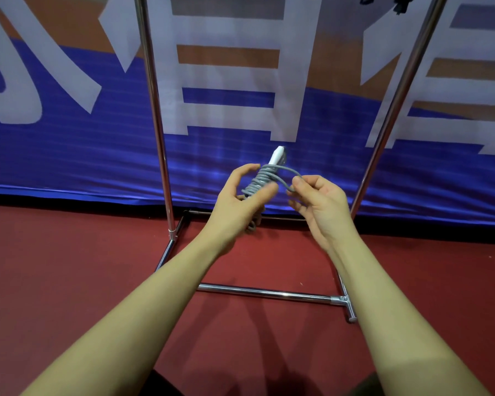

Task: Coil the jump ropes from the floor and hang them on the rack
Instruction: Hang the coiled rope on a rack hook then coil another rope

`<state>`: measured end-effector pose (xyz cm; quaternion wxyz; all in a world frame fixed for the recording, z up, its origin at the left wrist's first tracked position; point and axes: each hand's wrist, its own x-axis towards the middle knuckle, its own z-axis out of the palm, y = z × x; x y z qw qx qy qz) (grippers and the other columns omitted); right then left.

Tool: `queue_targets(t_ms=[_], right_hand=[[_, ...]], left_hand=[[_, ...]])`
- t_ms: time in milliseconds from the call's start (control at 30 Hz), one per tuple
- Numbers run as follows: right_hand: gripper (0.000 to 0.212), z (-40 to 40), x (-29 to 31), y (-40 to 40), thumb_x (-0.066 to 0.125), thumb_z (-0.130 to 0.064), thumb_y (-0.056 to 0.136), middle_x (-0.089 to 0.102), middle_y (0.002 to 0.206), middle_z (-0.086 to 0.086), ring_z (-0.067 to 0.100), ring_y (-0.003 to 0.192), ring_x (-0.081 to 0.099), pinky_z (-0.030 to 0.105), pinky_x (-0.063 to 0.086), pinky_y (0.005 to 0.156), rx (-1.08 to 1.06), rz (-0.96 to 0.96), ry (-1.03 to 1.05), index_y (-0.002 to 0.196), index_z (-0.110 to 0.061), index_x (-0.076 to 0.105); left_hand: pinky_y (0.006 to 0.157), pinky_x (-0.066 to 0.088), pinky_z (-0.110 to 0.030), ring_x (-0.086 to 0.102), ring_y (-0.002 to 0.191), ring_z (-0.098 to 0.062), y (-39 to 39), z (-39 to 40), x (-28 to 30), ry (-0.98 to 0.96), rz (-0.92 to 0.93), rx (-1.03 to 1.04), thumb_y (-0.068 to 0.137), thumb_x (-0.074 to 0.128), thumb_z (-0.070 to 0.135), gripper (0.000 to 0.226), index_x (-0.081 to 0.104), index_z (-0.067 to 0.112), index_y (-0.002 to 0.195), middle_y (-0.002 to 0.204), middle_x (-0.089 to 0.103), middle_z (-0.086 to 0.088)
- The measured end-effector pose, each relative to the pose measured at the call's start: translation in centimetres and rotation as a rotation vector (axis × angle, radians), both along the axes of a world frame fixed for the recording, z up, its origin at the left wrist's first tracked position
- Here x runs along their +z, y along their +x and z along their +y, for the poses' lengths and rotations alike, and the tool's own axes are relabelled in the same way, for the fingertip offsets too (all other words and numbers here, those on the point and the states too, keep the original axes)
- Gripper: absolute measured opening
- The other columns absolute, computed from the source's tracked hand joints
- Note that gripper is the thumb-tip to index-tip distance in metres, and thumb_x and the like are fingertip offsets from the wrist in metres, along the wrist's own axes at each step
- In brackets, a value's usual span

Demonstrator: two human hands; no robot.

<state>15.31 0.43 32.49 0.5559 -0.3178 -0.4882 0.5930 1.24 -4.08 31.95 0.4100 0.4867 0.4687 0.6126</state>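
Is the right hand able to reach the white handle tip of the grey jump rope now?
Probably yes: the white handle tip sticks up uncovered above the coils, but the right hand first must release the grey rope loop it pinches.

A dark red floor (69, 281) fills the lower half of the frame. Behind it, across the upper half, hangs a blue banner (83, 155) with an orange band and large white characters, its lower edge meeting the floor. A faint glare shows on the banner near the frame's centre.
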Motion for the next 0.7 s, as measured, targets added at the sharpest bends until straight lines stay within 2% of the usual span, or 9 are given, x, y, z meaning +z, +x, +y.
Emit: queue_targets(t_ms=[33,100,233,300,367,467,567,633,700], right_hand=[[0.012,0.2,-0.1,0.0,0.056,-0.006,0.091,0.069,0.074,-0.004,0.01,0.077,0.065,0.028,0.052,0.076,0.006,0.024,-0.001,0.08,-0.011,0.057],[0.013,0.3,-0.2,0.0,0.053,-0.005,0.093,0.071,0.086,0.002,0.017,0.088,0.067,0.035,0.053,0.088,0.049,0.091,-0.01,0.081,-0.008,0.055],[0.015,0.0,0.0,0.1,0.049,0.0,0.094,0.073,0.079,0.004,0.017,0.081,0.071,0.031,0.057,0.082,0.077,0.18,-0.014,0.081,-0.006,0.05],[0.016,-0.1,0.1,0.2,0.05,0.001,0.094,0.072,0.077,0.005,0.018,0.079,0.071,0.034,0.057,0.084,0.058,0.189,-0.017,0.08,-0.006,0.049],[0.017,-0.1,-0.1,0.1,0.051,0.001,0.093,0.071,0.077,0.008,0.022,0.082,0.07,0.039,0.055,0.088,0.042,0.178,-0.015,0.079,-0.006,0.05],[0.018,-0.2,-0.2,-0.1,0.052,0.002,0.093,0.071,0.075,0.006,0.018,0.079,0.07,0.041,0.053,0.092,0.022,0.139,0.009,0.077,-0.007,0.049],[0.018,-0.3,-0.1,-0.4,0.054,0.002,0.091,0.073,0.077,0.002,0.016,0.078,0.069,0.039,0.052,0.093,0.005,0.092,0.061,0.078,-0.008,0.048],[0.02,-0.2,-0.1,-0.7,0.053,0.004,0.092,0.074,0.08,-0.001,0.022,0.08,0.062,0.036,0.05,0.089,0.009,0.049,0.101,0.078,-0.009,0.046],[0.022,-0.2,-0.2,-0.8,0.051,0.005,0.092,0.074,0.081,-0.001,0.025,0.081,0.057,0.032,0.05,0.083,0.01,0.013,0.126,0.078,-0.01,0.044]], left_hand=[[0.049,0.041,-0.025,0.049,0.052,-0.012,0.1,-0.1,0.0,-0.045,-0.058,-0.045,0.074,0.078,0.023,0.049,0.048,0.03,0.112,0.064,0.061,0.002],[0.042,0.034,-0.021,0.047,0.048,-0.014,0.3,-0.2,0.1,-0.138,-0.134,-0.121,0.066,0.08,0.018,0.055,0.042,0.02,0.106,0.062,0.06,-0.001],[0.043,0.039,-0.023,0.057,0.054,-0.016,0.2,-0.4,0.2,-0.189,-0.104,-0.173,0.084,0.07,0.017,0.033,0.04,0.014,0.097,0.075,0.062,-0.008],[0.05,0.046,-0.026,0.06,0.062,-0.011,-0.2,-0.3,0.0,-0.16,0.024,-0.126,0.085,0.069,0.019,0.028,0.045,0.013,0.099,0.082,0.062,0.0],[0.058,0.047,-0.024,0.056,0.062,-0.005,-0.7,0.0,-0.3,-0.093,0.182,-0.051,0.086,0.069,0.022,0.022,0.053,0.013,0.097,0.082,0.059,0.005],[0.065,0.048,-0.032,0.055,0.064,-0.01,-1.0,0.4,-0.8,-0.013,0.293,0.064,0.087,0.067,0.03,0.015,0.061,0.018,0.095,0.078,0.064,0.004],[0.073,0.05,-0.033,0.064,0.077,-0.012,-0.5,0.3,-1.3,0.033,0.518,0.242,0.091,0.058,0.039,0.028,0.056,0.024,0.114,0.085,0.068,0.008],[0.074,0.05,-0.034,0.065,0.08,-0.016,0.1,0.1,-1.2,0.052,0.567,0.315,0.095,0.051,0.04,0.028,0.053,0.023,0.117,0.084,0.069,0.006],[0.072,0.048,-0.029,0.063,0.076,-0.013,0.3,0.1,-0.9,0.035,0.551,0.346,0.096,0.048,0.041,0.026,0.057,0.02,0.109,0.079,0.067,0.007]])
